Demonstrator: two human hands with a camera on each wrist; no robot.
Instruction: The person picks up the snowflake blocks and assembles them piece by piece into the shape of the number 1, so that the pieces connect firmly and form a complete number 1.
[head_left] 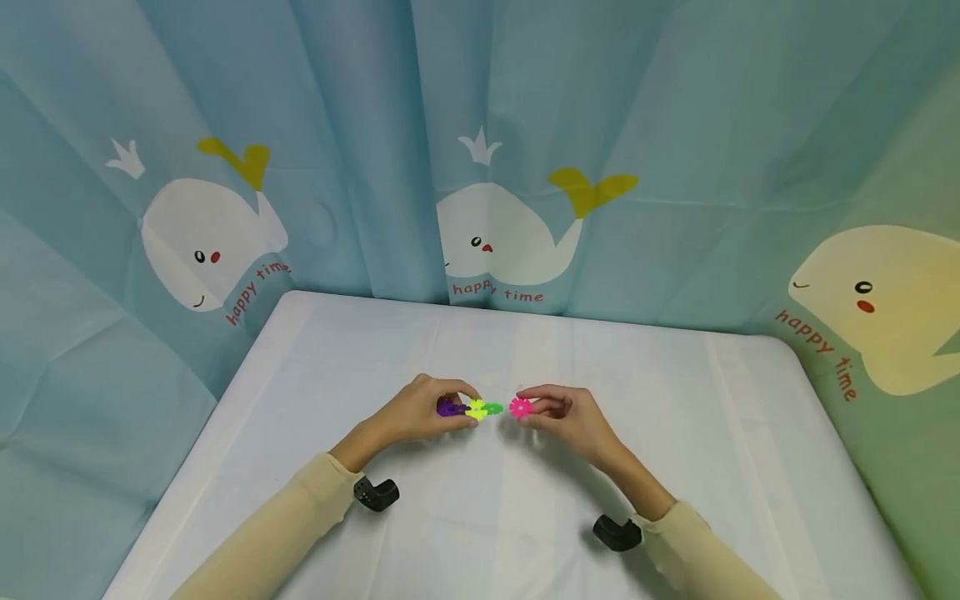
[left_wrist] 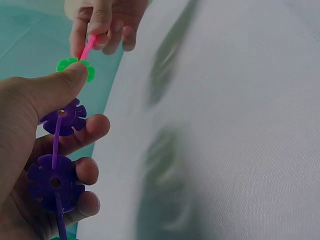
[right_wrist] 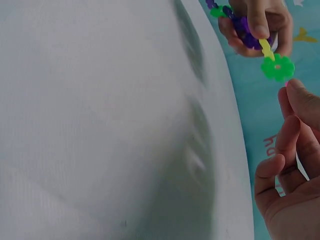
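My left hand (head_left: 412, 412) pinches a chain of interlocking plastic flower discs near the yellow disc (head_left: 476, 409). A purple disc (head_left: 447, 407) lies beneath its fingers, and a green disc (head_left: 492, 408) forms the end toward the other hand. More purple discs (left_wrist: 56, 182) trail along the palm in the left wrist view. A loose pink flower disc (head_left: 520, 407) is held between thumb and fingertips of my right hand (head_left: 577, 421). In the head view a small gap separates pink from green. Only a sliver of pink shows in the right wrist view.
Both hands are above a white-covered table (head_left: 675, 400), casting shadows on it. A blue curtain (head_left: 360, 167) with printed whales hangs behind and around the table. Each wrist wears a black camera, one by the left sleeve (head_left: 315, 496), another by the right sleeve (head_left: 690, 542).
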